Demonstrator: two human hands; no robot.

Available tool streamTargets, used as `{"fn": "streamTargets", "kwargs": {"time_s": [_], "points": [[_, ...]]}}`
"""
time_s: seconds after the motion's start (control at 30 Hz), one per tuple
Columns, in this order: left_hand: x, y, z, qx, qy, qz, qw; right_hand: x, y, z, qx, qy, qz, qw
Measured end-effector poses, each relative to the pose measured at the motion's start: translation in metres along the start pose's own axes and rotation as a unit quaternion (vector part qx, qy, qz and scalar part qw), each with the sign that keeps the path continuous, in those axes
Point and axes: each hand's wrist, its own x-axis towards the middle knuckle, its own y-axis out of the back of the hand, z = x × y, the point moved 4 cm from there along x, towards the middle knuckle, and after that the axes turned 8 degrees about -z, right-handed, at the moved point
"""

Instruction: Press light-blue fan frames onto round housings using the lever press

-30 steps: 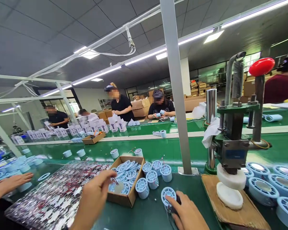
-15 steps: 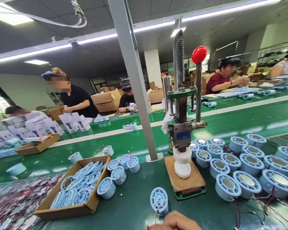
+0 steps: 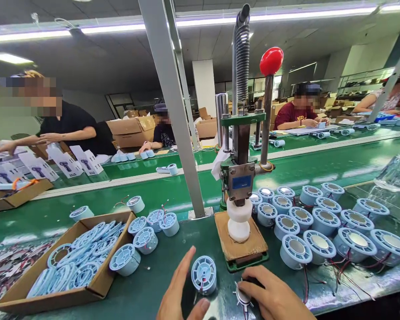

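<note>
My left hand (image 3: 180, 289) is open, thumb and fingers spread, beside a light-blue round plastic fan housing (image 3: 204, 272) that stands on the green bench. Red shows at a small slot in the housing's spoked top. Just to the right, my right hand (image 3: 273, 291) has its fingertips closed on a small round silver disc (image 3: 242, 297) with short prongs around its edge, low over the bench. Behind both hands stands a hand press (image 3: 242, 178) with a red-knobbed lever (image 3: 271, 62) and white round pads (image 3: 239, 229).
Several blue housings with silver discs (image 3: 296, 249) crowd the bench at right, wires trailing. At left, a cardboard tray (image 3: 102, 286) holds blue rings, with several housings (image 3: 125, 260) beside it. A metal post (image 3: 173, 111) rises behind. Co-workers (image 3: 300, 109) sit across the green belt.
My left hand has come into view beside the housing. The hand near the housing's front is gone from there; my right hand now holds the silver disc at right. The view has shifted.
</note>
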Motion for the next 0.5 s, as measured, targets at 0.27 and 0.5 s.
{"fn": "streamTargets", "kwargs": {"time_s": [0.27,0.5], "points": [[0.0,-0.043,-0.014,-0.036,0.038,0.071,0.996,0.026,-0.016,-0.006,-0.105,0.042,-0.034,0.993],[-0.011,-0.048,-0.016,-0.036,0.026,0.121,0.992,0.033,0.005,-0.008,0.003,0.008,-0.151,0.989]]}}
